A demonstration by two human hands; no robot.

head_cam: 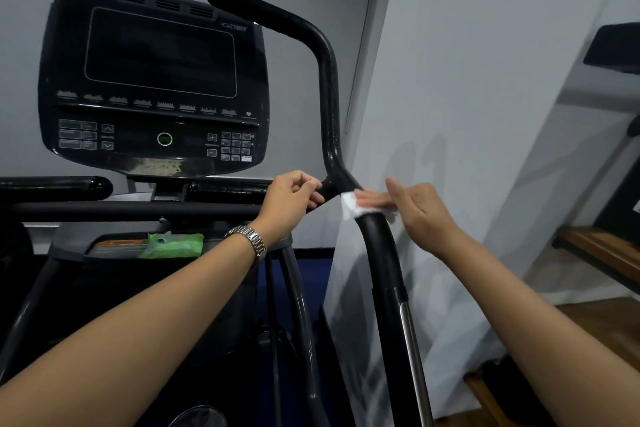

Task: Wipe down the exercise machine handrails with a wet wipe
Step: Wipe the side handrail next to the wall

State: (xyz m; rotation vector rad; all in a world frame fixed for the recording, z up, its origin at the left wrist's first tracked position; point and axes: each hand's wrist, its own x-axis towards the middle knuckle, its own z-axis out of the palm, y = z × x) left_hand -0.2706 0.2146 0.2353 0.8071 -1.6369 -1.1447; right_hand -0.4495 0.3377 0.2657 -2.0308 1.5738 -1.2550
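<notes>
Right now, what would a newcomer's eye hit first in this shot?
The right hand, fingers straight, presses a white wet wipe onto the curved black padded handrail at centre right, while the left hand grips that rail just beside it. Above left looms the dark console with its blank screen; a green wipe pack lies below it.

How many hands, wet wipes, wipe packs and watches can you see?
Hands: 2, left hand gripping the handrail, right hand
White wet wipe: 1
Green wipe pack: 1
Wristwatch: 1
Total: 5
</notes>
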